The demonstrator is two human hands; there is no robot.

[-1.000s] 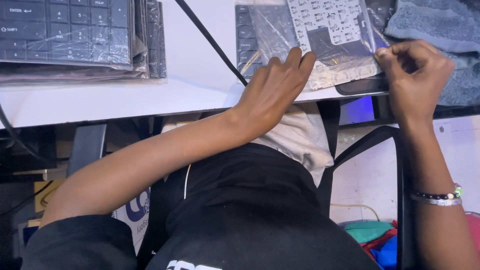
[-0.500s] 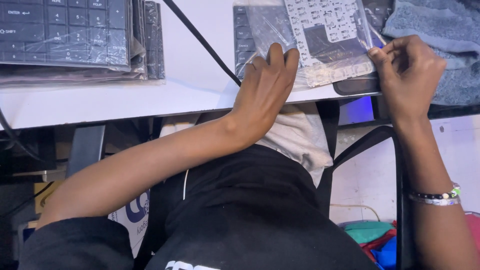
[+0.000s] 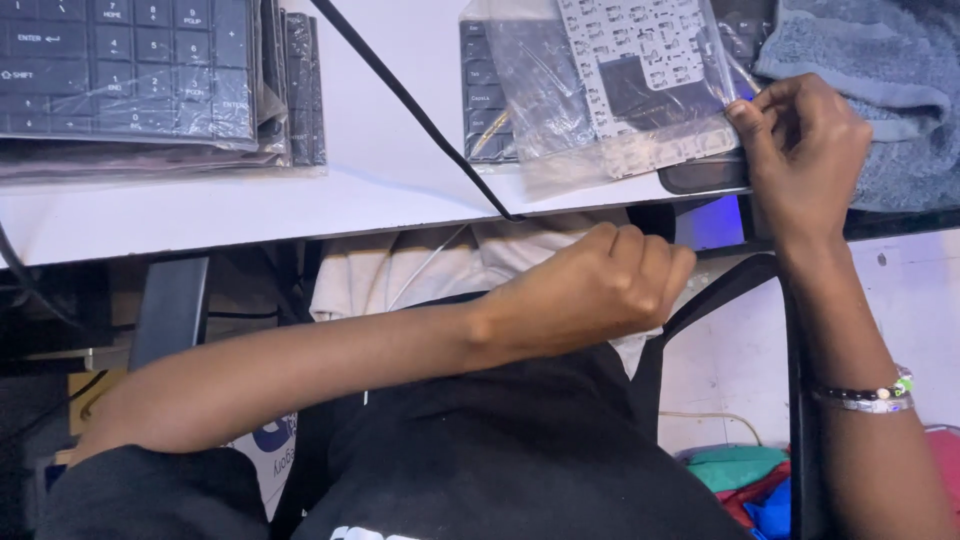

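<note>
Left hand (image 3: pixel 590 290) has dropped off the table (image 3: pixel 380 205), clenched empty; right hand (image 3: pixel 805 150) pinches the light, slippery keyboard bag (image 3: pixel 610 110) by its lower-right edge.

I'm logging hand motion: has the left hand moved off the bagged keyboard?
Yes. The left hand dropped off the bag, below the table edge, fisted.
</note>
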